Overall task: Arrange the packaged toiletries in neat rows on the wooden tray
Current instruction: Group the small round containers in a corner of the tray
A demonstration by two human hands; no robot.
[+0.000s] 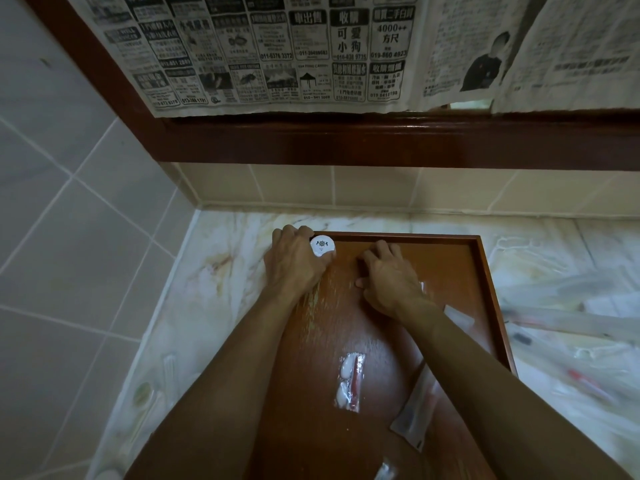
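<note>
A rectangular reddish-brown wooden tray (486, 271) with a low raised rim lies on a glossy cream marble-patterned countertop (221, 271); its varnished floor shows pale scuffed streaks near the left forearm. The left hand (294, 261) is at the tray's far left corner, fingers curled around a small round white container (322, 246) with a dark emblem printed on its flat top; the container sits just inside that corner. The right hand (391, 275) rests palm-down on the tray floor near the far rim, fingers bent and pressed to the wood; whether anything lies beneath it cannot be told; the two hands are apart.

Four clear plastic sachets are visible on the tray: one crinkled packet (350, 382) holding white pieces and a red strip lies mid-tray; one long flat sachet (415, 410) lies slanted beside the right forearm; one small packet (459, 315) shows beyond the right wrist; one is partly cut off at the bottom edge (384, 472). Further wrapped items (561, 320), blurred and uncountable, lie scattered on the countertop to the right of the tray.

The walls are pale glazed tiles (69, 202) with light grout; a dark polished wooden frame (381, 143) above carries taped sheets of newspaper (277, 53).
</note>
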